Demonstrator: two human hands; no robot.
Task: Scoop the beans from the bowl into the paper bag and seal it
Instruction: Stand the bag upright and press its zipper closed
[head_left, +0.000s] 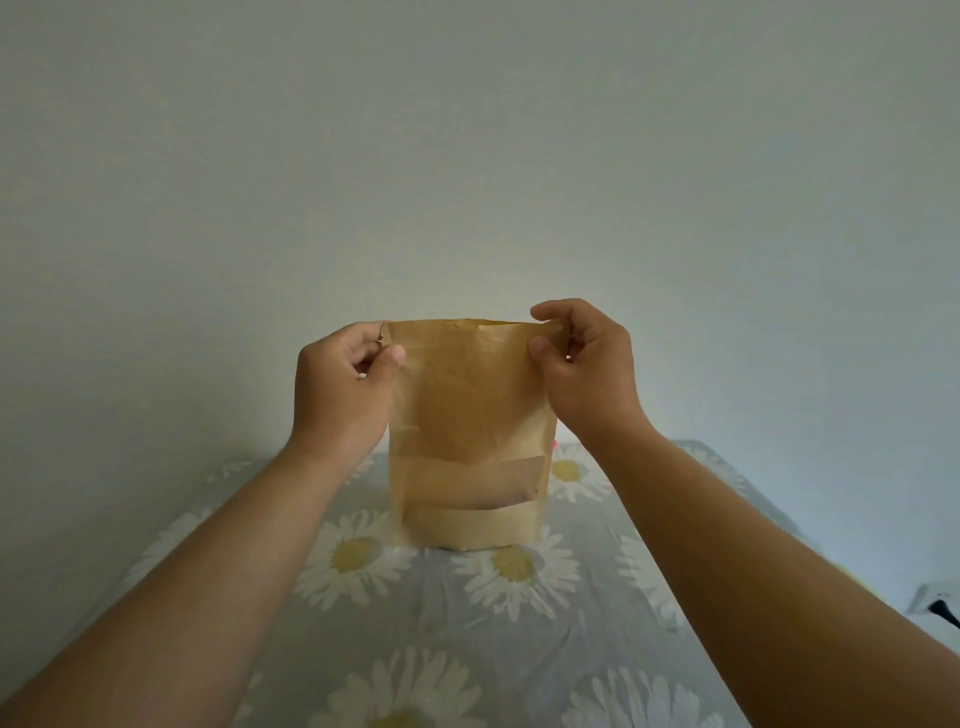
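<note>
A: Where is the paper bag (470, 415) sitting right now?

B: It is standing upright near the middle of the view, its base resting on the daisy-print cloth (441, 613) that is covering the table. The plain pale wall (467, 156) is filling everything toward twelve o'clock.

A: How is the bag looking?

B: It is a tan kraft pouch, taller than wide, with a flat bottom. A frosted window band is running across its lower front, and something darker is showing faintly along the band's lower edge; I cannot tell what it is. The upper paper is looking slightly creased, and the top edge is lying flat and straight.

A: What are the hands doing?

B: The left hand (340, 389) is pinching the top corner at the bag's nine o'clock side, thumb in front and fingers curled behind. The right hand (587, 364) is pinching the opposite corner at the three o'clock side the same way. Both forearms are reaching in from five and seven o'clock.

A: Anything else showing?

B: A wall socket with a dark plug (935, 603) is sitting at the four o'clock edge.
</note>
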